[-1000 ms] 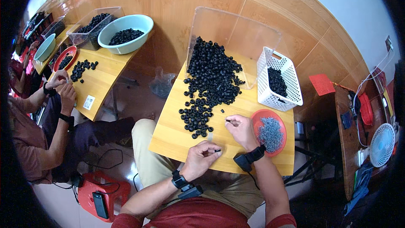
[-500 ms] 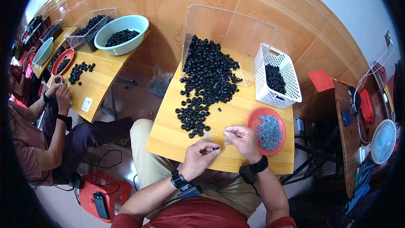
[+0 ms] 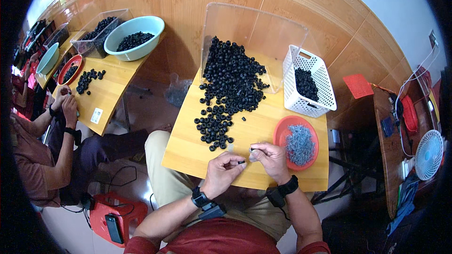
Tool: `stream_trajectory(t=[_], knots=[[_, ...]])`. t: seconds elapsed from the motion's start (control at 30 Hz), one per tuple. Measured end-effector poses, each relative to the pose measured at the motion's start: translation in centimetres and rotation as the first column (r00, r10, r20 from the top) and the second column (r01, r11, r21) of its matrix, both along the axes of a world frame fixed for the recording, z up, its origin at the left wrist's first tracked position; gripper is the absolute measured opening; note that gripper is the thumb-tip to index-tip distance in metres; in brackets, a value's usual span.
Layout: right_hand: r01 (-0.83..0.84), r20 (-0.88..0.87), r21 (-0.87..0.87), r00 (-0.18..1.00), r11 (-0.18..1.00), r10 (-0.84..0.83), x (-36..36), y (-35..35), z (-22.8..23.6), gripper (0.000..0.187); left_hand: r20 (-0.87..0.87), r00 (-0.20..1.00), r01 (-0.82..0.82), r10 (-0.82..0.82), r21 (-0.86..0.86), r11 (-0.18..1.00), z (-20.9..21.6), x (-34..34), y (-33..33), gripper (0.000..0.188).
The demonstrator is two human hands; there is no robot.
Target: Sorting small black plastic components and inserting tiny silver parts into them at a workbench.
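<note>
Just above the near edge of the wooden table, my left hand pinches a small black piece between thumb and fingertips. Close by on its right, my right hand is closed in a pinch, its fingertips apart from the left ones. A tiny dark spot and something pale show at those fingertips, too small to name. Beyond my hands spreads a pile of black ring-shaped pieces, with looser ones nearer me. Beside my right hand, a red plate holds many small grey pieces.
A clear bin lies open behind the pile. The white perforated basket at right contains black pieces. At left, another person works at a table with a teal basin. A red stool and a fan stand around.
My right fingertips have shifted slightly, and a dark spot now shows at them. The left hand keeps its black piece, almost unmoved. The whole view has shifted a little.
</note>
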State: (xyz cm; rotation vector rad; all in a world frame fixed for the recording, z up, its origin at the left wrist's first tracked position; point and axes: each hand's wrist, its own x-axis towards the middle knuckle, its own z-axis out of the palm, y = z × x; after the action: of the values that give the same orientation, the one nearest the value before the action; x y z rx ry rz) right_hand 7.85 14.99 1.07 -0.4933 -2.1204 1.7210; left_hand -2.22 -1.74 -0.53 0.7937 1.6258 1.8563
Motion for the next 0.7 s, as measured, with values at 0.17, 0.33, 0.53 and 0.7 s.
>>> stream_trajectory(t=[0.17,0.33,0.53,0.7], knots=[[-0.017,-0.033,-0.085,0.999,0.996,0.014,0.1,-0.5,0.2,0.016,0.057,0.998,0.002,-0.003,0.022,1.000,-0.2,0.0,0.1,0.018],[-0.108,-0.041,-0.138,0.994,0.985,0.103,0.2,-0.9,0.1,0.010,0.180,0.984,0.013,-0.013,0.001,1.000,-0.5,0.0,0.1,0.025],[-0.171,-0.027,-0.148,0.985,0.974,0.168,0.3,-1.1,0.1,0.012,0.181,0.983,0.003,-0.016,0.068,0.998,-0.3,0.0,0.1,0.029],[-0.222,0.018,-0.128,0.974,0.967,0.226,0.3,-1.1,0.2,0.012,0.181,0.983,0.010,-0.018,0.043,0.999,-0.3,0.0,-0.1,0.031]])
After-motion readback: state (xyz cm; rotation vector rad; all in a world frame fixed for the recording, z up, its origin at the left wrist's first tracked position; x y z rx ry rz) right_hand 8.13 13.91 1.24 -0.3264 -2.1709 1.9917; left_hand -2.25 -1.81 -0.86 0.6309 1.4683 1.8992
